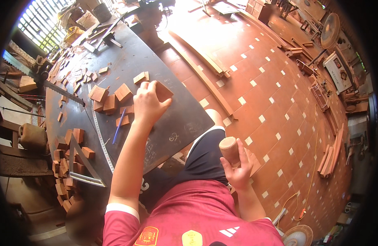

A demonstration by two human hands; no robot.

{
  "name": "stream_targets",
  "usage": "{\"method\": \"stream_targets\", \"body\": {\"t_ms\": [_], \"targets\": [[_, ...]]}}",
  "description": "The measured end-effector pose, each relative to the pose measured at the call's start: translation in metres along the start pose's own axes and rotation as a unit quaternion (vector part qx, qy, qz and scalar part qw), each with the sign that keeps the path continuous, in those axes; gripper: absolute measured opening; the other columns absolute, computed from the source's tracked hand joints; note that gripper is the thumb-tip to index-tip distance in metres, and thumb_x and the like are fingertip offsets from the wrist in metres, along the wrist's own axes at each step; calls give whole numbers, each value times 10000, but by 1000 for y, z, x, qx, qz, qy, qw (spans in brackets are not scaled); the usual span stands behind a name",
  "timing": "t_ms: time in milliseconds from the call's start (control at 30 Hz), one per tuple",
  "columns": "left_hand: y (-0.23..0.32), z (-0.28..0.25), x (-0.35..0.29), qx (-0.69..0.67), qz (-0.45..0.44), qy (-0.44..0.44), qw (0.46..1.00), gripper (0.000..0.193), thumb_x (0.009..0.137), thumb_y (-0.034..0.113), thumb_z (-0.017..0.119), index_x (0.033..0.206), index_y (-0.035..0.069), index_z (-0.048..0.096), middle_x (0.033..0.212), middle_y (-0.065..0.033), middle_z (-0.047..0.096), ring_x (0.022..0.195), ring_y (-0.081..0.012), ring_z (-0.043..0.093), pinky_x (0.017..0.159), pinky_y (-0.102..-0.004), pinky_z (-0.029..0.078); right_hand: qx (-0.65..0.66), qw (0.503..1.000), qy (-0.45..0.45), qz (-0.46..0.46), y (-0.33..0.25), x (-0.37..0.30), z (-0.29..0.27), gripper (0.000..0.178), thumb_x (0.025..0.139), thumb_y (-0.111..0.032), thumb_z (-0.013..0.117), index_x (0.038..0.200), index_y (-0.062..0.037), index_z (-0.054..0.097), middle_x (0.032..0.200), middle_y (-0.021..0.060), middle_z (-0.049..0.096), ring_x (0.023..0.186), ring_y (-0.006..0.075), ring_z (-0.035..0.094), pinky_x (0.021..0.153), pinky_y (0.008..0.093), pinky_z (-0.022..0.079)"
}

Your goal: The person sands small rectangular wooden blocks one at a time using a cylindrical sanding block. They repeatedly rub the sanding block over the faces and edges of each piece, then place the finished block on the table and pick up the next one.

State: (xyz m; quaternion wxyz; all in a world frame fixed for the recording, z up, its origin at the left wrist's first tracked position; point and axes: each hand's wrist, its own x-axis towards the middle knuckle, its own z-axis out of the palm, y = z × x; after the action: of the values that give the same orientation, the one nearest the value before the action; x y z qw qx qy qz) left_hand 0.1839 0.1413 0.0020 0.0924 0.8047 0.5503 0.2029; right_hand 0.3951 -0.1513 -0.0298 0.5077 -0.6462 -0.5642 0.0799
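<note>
My left hand [149, 102] is closed on a brown wooden block [163, 92] at the right side of the dark tabletop [160, 123]. A paler wooden block [141, 77] lies just beyond my fingers. Beside that hand sit several more blocks, one of them a squarish piece [123, 93], and a blue pen [119, 126]. Off the table's near edge, above my right thigh, my right hand [238, 169] grips a thick round wooden cylinder [230, 149] with a pale end face. My palm and fingers hide its lower part.
A white measuring tape [98, 127] runs along the table, left of the pen. A metal try square [87, 179] and a handsaw [64, 92] lie near more small blocks. Long wooden boards [201, 74] rest on the tiled floor [275, 135] to the right.
</note>
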Motion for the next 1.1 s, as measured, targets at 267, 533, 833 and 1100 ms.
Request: {"method": "stream_targets", "body": {"t_ms": [267, 533, 833, 1100], "targets": [[-9, -29, -23, -170, -23, 83, 982, 743, 693, 312, 941, 1292, -4, 635, 1254, -193, 680, 1159, -347, 699, 1001, -440, 555, 39, 999, -2, 1, 1, 3, 9, 767, 858, -103, 890, 1531, 24, 544, 1210, 234, 698, 1046, 372, 724, 902, 423, 585], [-39, -57, -130, -278, -79, 102, 952, 931, 584, 314, 1067, 1316, 20, 572, 1220, -167, 658, 1105, -295, 693, 952, -424, 570, 110, 992, -63, -6, -12, 21, 43, 761, 839, -72, 885, 1513, 40, 551, 1195, 232, 704, 1063, 372, 709, 933, 426, 569], [-60, -74, -206, -151, -91, 102, 979, 603, 673, 298, 1021, 1129, 25, 735, 1107, -130, 694, 988, -301, 705, 878, -402, 574, 183, 963, -196, -36, -61, 40, 104, 800, 797, -54, 905, 1500, 75, 544, 1185, 254, 712, 1059, 387, 732, 938, 417, 580], [-75, -85, -217, -232, -67, 34, 970, 409, 791, 227, 942, 1095, 16, 768, 1133, -157, 725, 1042, -323, 716, 913, -410, 571, 175, 954, -243, -24, -67, 31, 122, 820, 786, -47, 905, 1508, 77, 538, 1165, 259, 713, 1043, 379, 734, 930, 408, 583]]}}
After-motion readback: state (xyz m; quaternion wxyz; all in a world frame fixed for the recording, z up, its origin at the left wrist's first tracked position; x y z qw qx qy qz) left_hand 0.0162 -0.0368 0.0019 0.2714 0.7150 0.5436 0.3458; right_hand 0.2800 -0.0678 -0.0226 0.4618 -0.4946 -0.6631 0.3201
